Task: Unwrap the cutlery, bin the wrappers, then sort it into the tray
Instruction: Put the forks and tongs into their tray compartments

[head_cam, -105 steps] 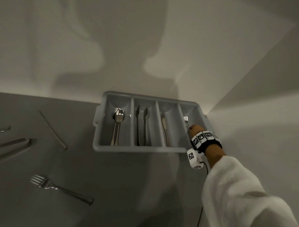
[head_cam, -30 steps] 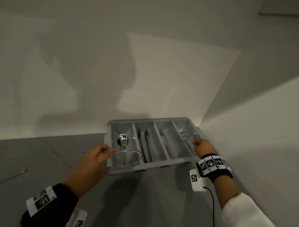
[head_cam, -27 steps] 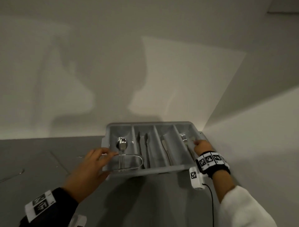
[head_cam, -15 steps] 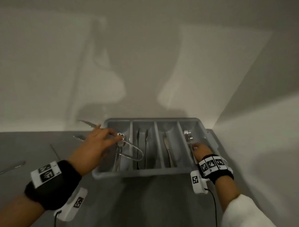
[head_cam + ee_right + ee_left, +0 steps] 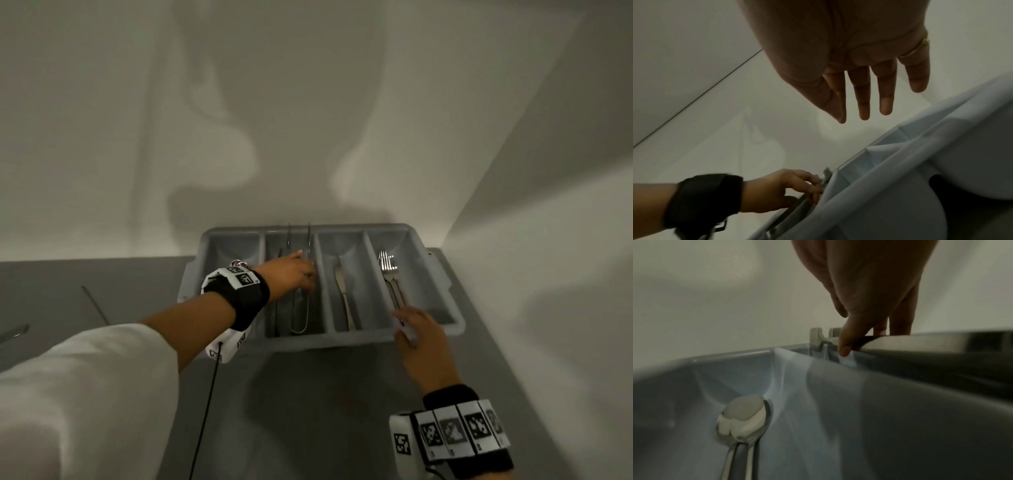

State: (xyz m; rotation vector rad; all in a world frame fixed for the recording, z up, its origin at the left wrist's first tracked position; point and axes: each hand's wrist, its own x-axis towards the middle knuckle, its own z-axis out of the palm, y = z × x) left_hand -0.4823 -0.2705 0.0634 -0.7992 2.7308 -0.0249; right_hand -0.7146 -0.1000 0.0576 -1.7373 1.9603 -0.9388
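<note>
A grey four-compartment tray (image 5: 455, 310) sits in the table's corner. My left hand (image 5: 293, 274) reaches over it and pinches metal tongs (image 5: 301, 308), which lie lengthwise in the second compartment with their tips on the far rim. The left wrist view shows my thumb and fingers (image 5: 844, 344) on the tongs (image 5: 920, 341). Spoons (image 5: 745, 415) lie in the first compartment, a knife (image 5: 342, 291) in the third and forks (image 5: 388, 274) in the fourth. My right hand (image 5: 414, 329) hovers at the front rim by the fork handles, its fingers (image 5: 885, 100) straight and empty.
The walls close in just behind and to the right of the tray. On the grey table (image 5: 325, 411) to the left lie a thin metal rod (image 5: 96, 305) and another utensil (image 5: 13, 332) at the frame edge. A cable (image 5: 205, 411) hangs from my left wrist.
My left hand has carried the tongs from over the spoon compartment into the second one and turned them lengthwise. My right hand has drawn back from the forks to the front rim.
</note>
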